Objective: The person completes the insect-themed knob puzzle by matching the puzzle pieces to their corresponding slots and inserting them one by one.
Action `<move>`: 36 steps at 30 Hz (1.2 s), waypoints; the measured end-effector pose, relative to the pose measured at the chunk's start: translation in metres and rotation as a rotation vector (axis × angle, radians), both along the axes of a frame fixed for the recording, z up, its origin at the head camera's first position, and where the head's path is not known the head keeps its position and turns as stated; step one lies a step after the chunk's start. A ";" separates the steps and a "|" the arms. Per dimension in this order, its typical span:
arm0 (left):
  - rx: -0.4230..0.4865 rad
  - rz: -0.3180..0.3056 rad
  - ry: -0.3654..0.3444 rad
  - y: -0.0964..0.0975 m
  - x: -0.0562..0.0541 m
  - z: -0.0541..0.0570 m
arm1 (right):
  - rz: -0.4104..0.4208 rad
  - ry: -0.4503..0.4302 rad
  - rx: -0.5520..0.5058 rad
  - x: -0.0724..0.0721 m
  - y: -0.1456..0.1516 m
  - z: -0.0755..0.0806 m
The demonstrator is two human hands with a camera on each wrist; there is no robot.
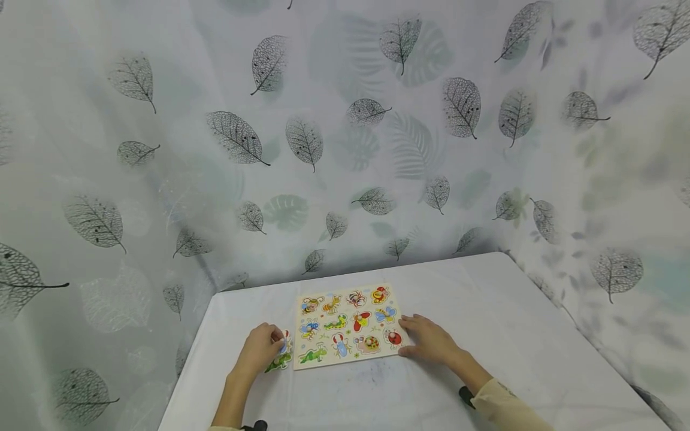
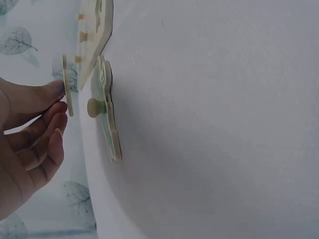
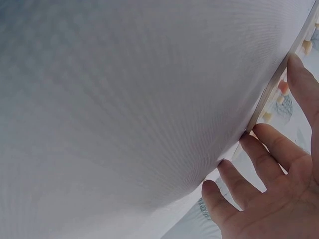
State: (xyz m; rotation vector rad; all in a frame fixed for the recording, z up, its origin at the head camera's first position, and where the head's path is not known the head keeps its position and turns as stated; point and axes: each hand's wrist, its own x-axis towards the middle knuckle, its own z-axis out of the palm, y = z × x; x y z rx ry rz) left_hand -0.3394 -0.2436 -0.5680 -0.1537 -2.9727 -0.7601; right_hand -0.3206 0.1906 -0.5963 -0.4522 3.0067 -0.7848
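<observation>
My left hand (image 1: 260,348) pinches a thin wooden puzzle piece (image 2: 67,87) between thumb and fingertips, held a little above the table at the left of the puzzle board. In the head view its blue and red face shows partly past the fingers. Just below it, a green insect puzzle piece (image 1: 279,363) with a round knob (image 2: 93,108) lies flat on the cloth. The wooden knob puzzle board (image 1: 372,356), printed with bugs, lies beside these pieces. With fingers spread, my right hand (image 1: 428,341) touches the board's right edge, its thumb near the lower corner.
A white cloth covers the table (image 1: 485,311). Behind and at both sides hangs a leaf-patterned curtain (image 1: 345,155). Several knobs stick up from the board. A dark wrist strap piece (image 1: 466,396) shows by the right sleeve (image 1: 507,407).
</observation>
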 end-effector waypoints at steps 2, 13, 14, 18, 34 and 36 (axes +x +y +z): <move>-0.002 -0.002 0.005 0.005 -0.001 0.002 | 0.001 -0.002 -0.003 0.000 0.000 0.000; 0.005 -0.082 0.024 0.037 0.001 0.013 | 0.003 0.002 0.017 -0.002 0.001 0.000; 0.004 -0.090 0.023 0.040 0.000 0.013 | 0.002 0.000 0.011 -0.002 0.001 0.000; -0.006 -0.122 0.022 0.052 0.000 0.012 | -0.002 -0.005 0.009 -0.002 0.001 -0.001; 0.048 -0.231 0.028 0.086 0.002 0.006 | -0.002 -0.004 0.017 -0.002 0.000 -0.002; 0.042 -0.240 0.036 0.090 0.002 0.006 | -0.001 -0.004 0.017 -0.002 0.000 -0.002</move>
